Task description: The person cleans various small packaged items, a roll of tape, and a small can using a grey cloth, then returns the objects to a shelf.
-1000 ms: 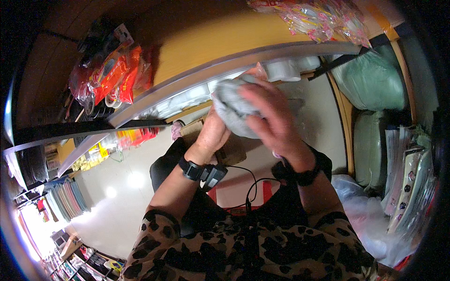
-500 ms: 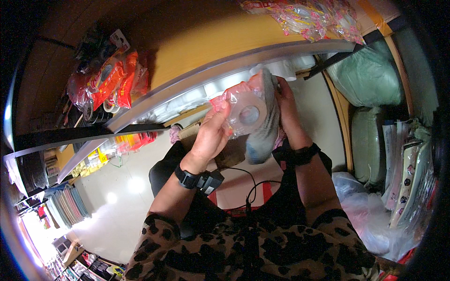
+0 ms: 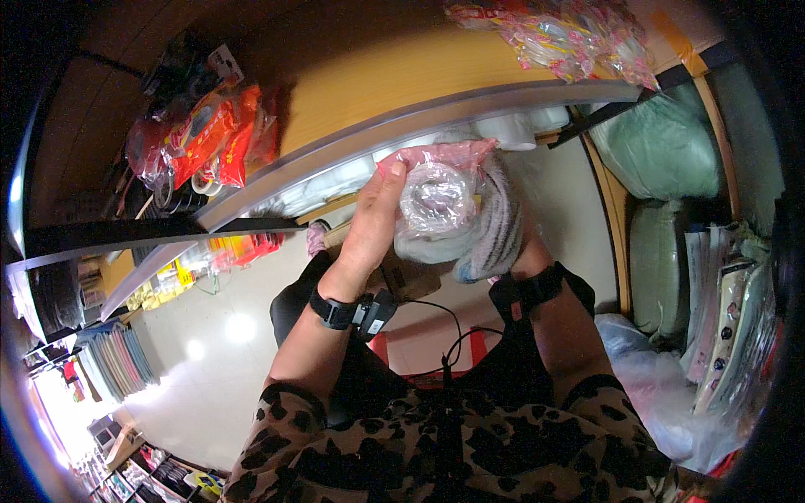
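Up in front of me I hold a clear plastic package with a pinkish-red top edge [image 3: 438, 194]; a round, ring-shaped roll, which looks like tape, shows through it. My left hand [image 3: 376, 216] grips the package's left side, the thumb on the red edge. Against its right side lies a grey cloth with dark stripes [image 3: 495, 225], bunched and hanging down. My right hand [image 3: 530, 254] is behind and beside this cloth, mostly covered by it, with its fingers out of sight.
A wooden shelf [image 3: 360, 92] with a pale front rail crosses ahead, carrying red-orange packets [image 3: 205, 134] at left and clear packets [image 3: 570, 38] at right. White rolls [image 3: 507, 132] sit under it. Green bags [image 3: 658, 151] stand at right. A black cable [image 3: 457, 323] hangs between my knees.
The package has turned, so the roll's flat face and core show less clearly and its red edge lies across the top. My right hand and the cloth have shifted downward along its right side.
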`<move>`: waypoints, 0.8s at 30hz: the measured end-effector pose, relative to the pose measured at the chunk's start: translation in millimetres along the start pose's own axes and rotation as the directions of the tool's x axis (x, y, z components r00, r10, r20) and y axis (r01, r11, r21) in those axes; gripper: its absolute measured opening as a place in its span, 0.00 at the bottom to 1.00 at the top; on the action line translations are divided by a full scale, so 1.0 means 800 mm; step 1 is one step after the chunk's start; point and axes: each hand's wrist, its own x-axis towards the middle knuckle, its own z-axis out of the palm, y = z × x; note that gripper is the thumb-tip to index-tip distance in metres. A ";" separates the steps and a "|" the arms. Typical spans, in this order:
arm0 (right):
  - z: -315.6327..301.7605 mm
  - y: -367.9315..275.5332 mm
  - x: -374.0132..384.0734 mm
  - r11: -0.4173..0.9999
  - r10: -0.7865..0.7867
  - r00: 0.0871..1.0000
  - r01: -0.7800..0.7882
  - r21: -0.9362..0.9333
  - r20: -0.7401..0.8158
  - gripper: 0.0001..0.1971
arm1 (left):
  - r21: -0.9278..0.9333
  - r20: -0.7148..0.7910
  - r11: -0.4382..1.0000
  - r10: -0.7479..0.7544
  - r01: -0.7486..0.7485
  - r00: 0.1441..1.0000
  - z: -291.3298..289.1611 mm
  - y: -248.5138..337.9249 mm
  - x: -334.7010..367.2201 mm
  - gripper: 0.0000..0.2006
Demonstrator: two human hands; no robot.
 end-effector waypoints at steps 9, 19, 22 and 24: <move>0.000 -0.011 -0.006 1.000 -0.002 0.993 0.005 -0.025 0.117 0.20 | 0.039 0.008 0.989 0.139 -0.140 0.990 0.017 -0.011 0.002 0.18; 0.001 -0.022 -0.013 0.999 0.003 0.980 0.006 -0.047 0.200 0.24 | -0.686 0.168 0.674 -0.217 0.272 0.962 -0.004 -0.032 0.012 0.18; -0.007 -0.029 -0.003 0.998 0.011 0.991 -0.018 0.052 0.133 0.25 | -0.807 0.417 0.438 -0.052 0.396 0.907 -0.003 -0.031 0.012 0.21; -0.004 -0.030 0.009 0.974 0.028 0.999 -0.032 0.223 0.021 0.26 | -0.798 0.411 0.439 -0.107 0.414 0.905 0.009 -0.034 0.009 0.21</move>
